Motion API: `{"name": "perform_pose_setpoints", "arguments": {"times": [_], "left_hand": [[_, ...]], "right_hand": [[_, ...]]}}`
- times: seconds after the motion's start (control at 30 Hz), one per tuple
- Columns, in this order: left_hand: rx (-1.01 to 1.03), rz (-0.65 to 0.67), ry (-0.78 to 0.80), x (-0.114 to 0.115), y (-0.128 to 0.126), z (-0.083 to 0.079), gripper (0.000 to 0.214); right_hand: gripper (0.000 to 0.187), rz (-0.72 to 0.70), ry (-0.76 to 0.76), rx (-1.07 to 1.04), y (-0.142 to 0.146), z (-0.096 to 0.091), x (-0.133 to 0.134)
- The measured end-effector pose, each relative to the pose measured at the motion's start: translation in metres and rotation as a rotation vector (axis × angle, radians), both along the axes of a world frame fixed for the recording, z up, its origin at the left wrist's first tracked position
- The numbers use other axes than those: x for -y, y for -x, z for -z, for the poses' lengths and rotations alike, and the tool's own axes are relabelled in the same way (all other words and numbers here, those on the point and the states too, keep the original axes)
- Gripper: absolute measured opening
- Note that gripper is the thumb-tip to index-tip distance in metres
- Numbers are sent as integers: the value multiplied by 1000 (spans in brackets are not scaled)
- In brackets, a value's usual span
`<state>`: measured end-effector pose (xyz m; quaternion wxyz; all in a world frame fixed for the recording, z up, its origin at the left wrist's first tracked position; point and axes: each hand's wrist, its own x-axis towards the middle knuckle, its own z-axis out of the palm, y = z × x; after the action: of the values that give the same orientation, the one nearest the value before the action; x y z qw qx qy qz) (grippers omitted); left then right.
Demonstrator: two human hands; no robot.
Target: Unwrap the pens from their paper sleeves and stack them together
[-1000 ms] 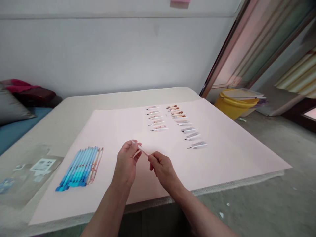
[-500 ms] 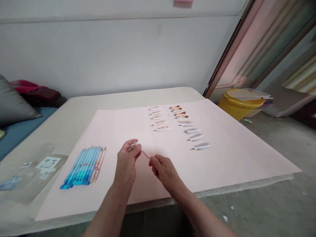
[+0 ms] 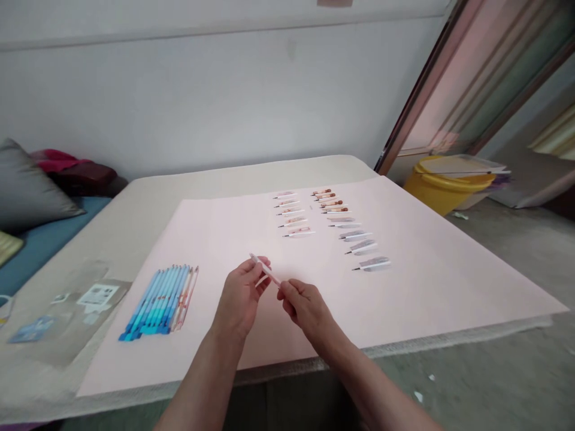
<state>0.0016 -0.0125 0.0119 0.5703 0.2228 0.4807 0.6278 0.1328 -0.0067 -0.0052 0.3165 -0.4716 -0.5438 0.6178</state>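
Observation:
A slim pale pink pen slants between my two hands above the pink sheet. My left hand is closed round its upper part, with the whitish tip showing past the fingers. The lower end is pinched by my right hand, whose fingers hide that end. To the left lies a row of blue pens, with a few pinkish pens beside them. Beyond my hands, white refills with dark tips and decorated sleeves lie in two columns, a left column and a right column.
The pink sheet covers a pale padded table. A clear plastic bag with labels lies at the left. Cushions are further left; a yellow bin stands on the floor at the right. A wall closes the back.
The pen now shows more of its length past my left fingers, which have shifted along it. My right hand still grips the lower end. The view has turned slightly.

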Motion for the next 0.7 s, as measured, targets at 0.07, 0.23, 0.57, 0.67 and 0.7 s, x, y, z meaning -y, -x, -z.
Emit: {"name": "perform_pose_setpoints", "arguments": {"times": [0.07,0.23,0.57,0.67,0.7], "left_hand": [[16,-11,12,0,0,-1,21],[-7,-52,27,-1,1,2,18],[-16,-51,29,0,-1,2,19],[8,-43,17,-2,0,3,17],[18,-33,8,-2,0,3,16]], "right_hand": [[32,14,-17,17,0,0,0],[33,-10,-33,49,0,-1,0],[31,-9,75,-38,1,-7,2],[31,-3,188,-181,1,-8,3],[31,-3,225,-234,1,-9,3]]}}
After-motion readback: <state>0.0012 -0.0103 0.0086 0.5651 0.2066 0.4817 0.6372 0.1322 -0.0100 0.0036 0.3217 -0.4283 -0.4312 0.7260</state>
